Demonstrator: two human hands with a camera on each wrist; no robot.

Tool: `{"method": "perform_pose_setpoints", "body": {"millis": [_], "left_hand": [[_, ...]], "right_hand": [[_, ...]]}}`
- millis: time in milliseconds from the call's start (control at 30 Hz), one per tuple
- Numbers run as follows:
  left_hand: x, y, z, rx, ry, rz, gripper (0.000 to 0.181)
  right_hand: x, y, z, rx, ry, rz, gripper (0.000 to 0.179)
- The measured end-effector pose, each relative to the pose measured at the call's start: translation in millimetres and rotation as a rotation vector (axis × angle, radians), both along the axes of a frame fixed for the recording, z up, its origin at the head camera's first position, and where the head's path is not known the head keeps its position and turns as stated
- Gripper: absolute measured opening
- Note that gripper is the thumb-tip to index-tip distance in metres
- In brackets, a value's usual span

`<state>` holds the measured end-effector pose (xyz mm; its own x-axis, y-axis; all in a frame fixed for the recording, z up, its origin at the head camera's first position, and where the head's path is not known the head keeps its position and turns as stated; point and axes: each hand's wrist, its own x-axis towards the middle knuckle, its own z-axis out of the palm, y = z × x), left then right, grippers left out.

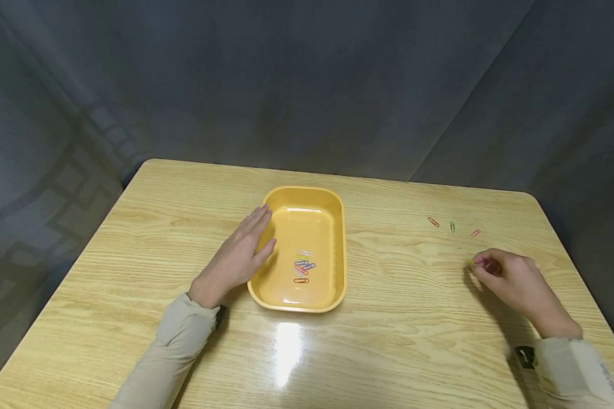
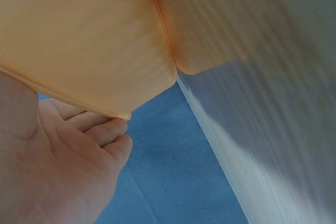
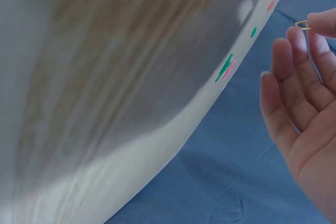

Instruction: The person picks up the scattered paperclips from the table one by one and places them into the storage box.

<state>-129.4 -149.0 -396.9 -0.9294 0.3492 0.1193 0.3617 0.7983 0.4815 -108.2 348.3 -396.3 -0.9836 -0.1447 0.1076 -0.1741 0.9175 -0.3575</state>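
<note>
The left arm (image 1: pixel 158 363) enters from the near side, left of the middle, and reaches far and to the right. The left hand (image 1: pixel 237 247) keeps its fingers almost straight, with the thumb apart from them. The right arm (image 1: pixel 573 363) comes from the near right corner and reaches far and to the left. The right hand (image 1: pixel 514 281) makes a pinch with thumb and index finger; its other fingers are gently bent.
</note>
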Motion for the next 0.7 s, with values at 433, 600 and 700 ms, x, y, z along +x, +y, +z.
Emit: {"method": "perform_pose_setpoints", "body": {"millis": [433,600,700], "left_hand": [[-0.7,0.5,-0.1,-0.006,0.005,-0.002,0.064],[-0.6,0.9,0.3,-0.005,-0.001,-0.002,0.063],[-0.1,1.0,0.4,-0.005,-0.005,-0.001,0.063]], "right_hand": [[1.1,-18,4.6,-0.019,0.031,0.023,0.015],[2.6,-26,7.8,-0.046,0.058,0.050,0.014],[3.9,-31,8.4,-0.062,0.087,0.070,0.013]]}}
